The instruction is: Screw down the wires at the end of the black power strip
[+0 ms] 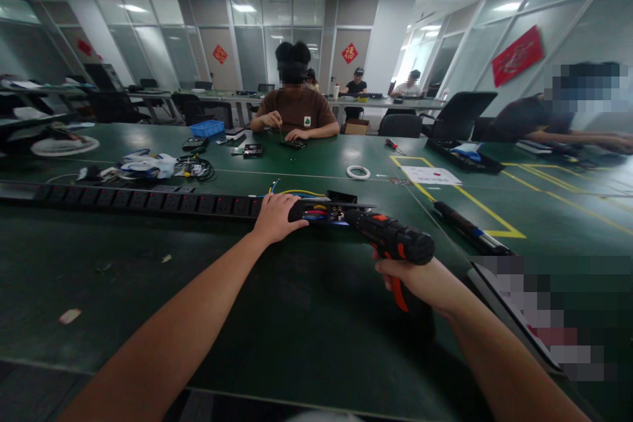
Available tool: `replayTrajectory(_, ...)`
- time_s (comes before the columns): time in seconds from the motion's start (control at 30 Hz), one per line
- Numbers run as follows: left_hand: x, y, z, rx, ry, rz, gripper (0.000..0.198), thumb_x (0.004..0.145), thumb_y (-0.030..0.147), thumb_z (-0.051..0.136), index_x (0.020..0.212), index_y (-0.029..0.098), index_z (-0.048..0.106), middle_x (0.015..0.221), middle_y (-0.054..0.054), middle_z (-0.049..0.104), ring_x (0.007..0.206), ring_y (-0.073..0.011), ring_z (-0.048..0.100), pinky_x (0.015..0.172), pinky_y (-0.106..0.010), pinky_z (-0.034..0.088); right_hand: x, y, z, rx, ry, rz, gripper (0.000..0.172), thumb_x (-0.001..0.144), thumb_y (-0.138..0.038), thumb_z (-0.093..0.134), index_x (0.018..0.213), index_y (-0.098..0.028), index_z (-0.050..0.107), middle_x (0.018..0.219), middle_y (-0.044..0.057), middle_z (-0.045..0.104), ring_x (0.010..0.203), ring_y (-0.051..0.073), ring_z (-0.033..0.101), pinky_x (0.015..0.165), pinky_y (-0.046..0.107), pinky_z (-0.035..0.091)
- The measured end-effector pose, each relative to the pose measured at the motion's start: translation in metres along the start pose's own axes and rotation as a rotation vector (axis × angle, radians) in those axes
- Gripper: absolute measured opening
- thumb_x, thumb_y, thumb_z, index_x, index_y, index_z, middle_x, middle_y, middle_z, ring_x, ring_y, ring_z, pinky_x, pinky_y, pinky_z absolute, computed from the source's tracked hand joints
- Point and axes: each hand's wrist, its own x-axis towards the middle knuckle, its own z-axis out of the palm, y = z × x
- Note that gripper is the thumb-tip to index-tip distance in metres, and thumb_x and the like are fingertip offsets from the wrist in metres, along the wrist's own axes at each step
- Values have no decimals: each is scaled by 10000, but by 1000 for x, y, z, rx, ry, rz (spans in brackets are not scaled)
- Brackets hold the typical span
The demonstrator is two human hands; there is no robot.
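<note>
Currently: power strip [173, 203] open near right end

My right hand [408, 273] curls round the drill [388, 236], nose at the opening; contact unclear. Left hand [277, 216], fingers spread, lies on the strip, itself on the green table [257, 323]. Sockets [221, 205] look seated; exposed coloured wires [314, 213] suggest that section is unfinished. Beyond, 1 co-worker [294, 109] over a black part [296, 144].

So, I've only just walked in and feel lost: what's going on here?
The person's left hand is on a long black socket strip on the green table. The right hand holds a power drill, its front end by exposed coloured wires. Across the table, a co-worker handles something small and dark.
</note>
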Motion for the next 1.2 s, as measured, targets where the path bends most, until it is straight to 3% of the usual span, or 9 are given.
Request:
replayTrajectory(0.63,-1,1,1,-8,10,-7,660,974,684,765,1459,242,697,1484,-125,725,1404,-382,616,1256,-564,371,3,4,-1,-16,-4,-34,254,666,-360,733,876,-232,668,597,-30,661,606,208,665,632,344,550)
replayTrajectory(0.9,0,0,1,-5,0,-13,663,977,682,755,1473,246,688,1500,-126,715,1411,-383,611,1269,-576,356,-1,-1,1,15,19,8,381,643,-327,732,1007,-225,689,593,-39,655,599,209,654,617,331,525)
replayTrajectory(0.97,0,0,1,-5,-2,-14,660,980,680,750,1473,245,687,1499,-132,717,1409,-385,613,1269,-579,356,-2,-1,2,15,27,2,338,650,-312,733,975,-234,685,595,-37,655,595,207,647,617,330,520)
replayTrajectory(1.07,0,0,0,-5,-1,-12,655,981,676,752,1467,241,690,1497,-136,717,1409,-388,614,1270,-579,357,-3,-2,2,-58,19,1,137,680,-321,723,741,-236,635,593,2,654,595,201,638,624,334,511)
replayTrajectory(1.1,0,0,0,-7,-1,-13,655,980,675,754,1466,242,691,1498,-136,716,1412,-390,611,1271,-581,357,-3,-3,2,-77,16,3,141,686,-325,720,686,-238,609,592,12,652,595,200,636,627,335,509)
replayTrajectory(1.2,-1,1,-1,-16,-3,-18,649,979,668,757,1472,253,689,1499,-129,715,1417,-394,606,1272,-587,355,-3,-3,2,-38,17,9,158,678,-314,726,799,-236,662,596,-8,647,597,206,642,621,333,510)
